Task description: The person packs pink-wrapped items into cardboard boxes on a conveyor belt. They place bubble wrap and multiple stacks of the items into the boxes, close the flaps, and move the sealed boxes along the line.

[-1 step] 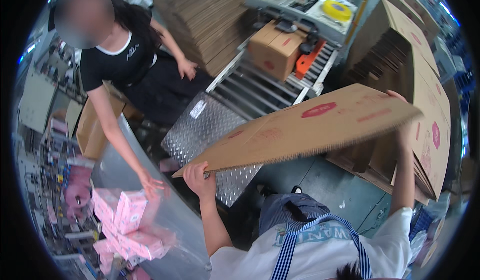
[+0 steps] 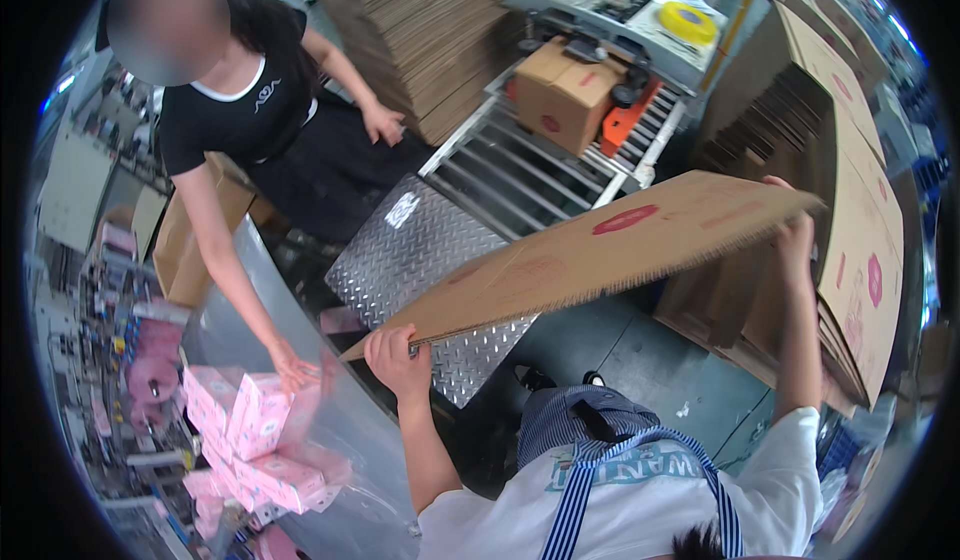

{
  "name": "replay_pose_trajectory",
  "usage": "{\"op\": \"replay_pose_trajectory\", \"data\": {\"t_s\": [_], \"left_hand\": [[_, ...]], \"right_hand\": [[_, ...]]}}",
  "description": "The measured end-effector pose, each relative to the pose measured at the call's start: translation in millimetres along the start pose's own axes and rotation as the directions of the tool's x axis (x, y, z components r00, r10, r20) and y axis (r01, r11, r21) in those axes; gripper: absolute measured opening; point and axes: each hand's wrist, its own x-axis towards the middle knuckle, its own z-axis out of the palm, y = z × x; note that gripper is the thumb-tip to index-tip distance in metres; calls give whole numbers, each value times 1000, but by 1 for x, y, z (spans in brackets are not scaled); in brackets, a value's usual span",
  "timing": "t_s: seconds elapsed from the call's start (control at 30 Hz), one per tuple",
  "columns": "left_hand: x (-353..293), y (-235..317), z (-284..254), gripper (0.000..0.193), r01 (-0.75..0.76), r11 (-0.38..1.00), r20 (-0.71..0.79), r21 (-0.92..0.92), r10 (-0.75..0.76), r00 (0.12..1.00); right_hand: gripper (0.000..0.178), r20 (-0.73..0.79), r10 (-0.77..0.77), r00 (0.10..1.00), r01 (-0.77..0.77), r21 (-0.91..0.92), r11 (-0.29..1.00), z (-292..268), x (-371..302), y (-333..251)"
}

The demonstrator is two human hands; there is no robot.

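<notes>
I hold a large flattened brown carton with red oval prints, tilted up toward the right. My left hand grips its lower left corner. At the carton's upper right edge my right hand holds it, close to a leaning stack of the same flat cartons. The carton hides part of the diamond-plate metal table beneath it.
A co-worker in a black shirt at the left reaches one hand to pink packages on a curved chute. Behind lie a roller conveyor, a closed brown box, a yellow tape roll and a tall cardboard stack.
</notes>
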Motion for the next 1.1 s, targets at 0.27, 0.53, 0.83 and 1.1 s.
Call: {"op": "replay_pose_trajectory", "data": {"t_s": [0.27,0.53,0.83,1.1], "left_hand": [[40,-9,-17,19,57,980,222,192,-100,970],[86,-36,-12,26,132,976,387,174,-191,902],[101,-63,-29,29,279,869,537,409,-476,696],[25,-39,-16,30,648,702,-163,-294,-705,690]], "right_hand": [[63,605,-516,607,703,-105,704,276,-71,-83],[67,591,-649,480,854,-144,500,339,-119,-87],[15,674,-673,304,773,239,588,288,-83,-91],[22,650,-101,753,315,-221,923,230,83,-61]]}}
